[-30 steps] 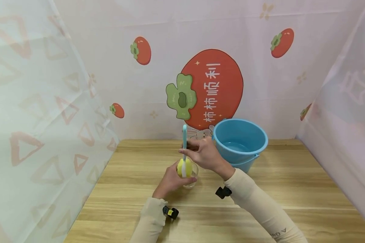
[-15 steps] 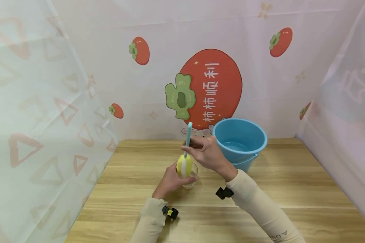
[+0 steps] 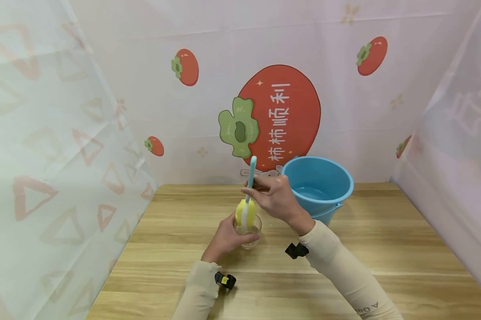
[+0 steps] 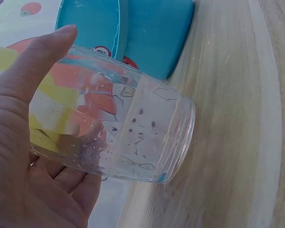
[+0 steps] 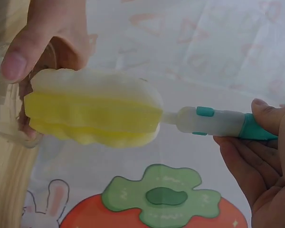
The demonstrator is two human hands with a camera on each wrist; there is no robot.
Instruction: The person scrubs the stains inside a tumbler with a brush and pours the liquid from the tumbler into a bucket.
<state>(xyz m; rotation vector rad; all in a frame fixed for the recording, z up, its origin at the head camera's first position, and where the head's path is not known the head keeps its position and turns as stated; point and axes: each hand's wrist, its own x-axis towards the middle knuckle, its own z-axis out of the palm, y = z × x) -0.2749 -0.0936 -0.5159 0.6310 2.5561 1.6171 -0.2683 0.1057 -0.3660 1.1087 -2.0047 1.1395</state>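
My left hand grips a clear drinking glass, its thumb on one side and fingers on the other. Droplets cling to the wall of the glass in the left wrist view. Between thumb and fingers of my right hand is the teal and white handle of a sponge cup brush. Its yellow and white sponge head sits at the mouth of the glass, the lower end inside and most of it outside. The handle leans slightly right at its top in the head view.
A blue bucket stands on the wooden table behind and right of the hands. A white cloth backdrop printed with persimmons rises at the table's far edge, with cloth walls on both sides.
The right hand has raised the brush a little, drawing the sponge partly up from the glass, and its handle has tipped to the right. The left hand and glass have stayed in place.
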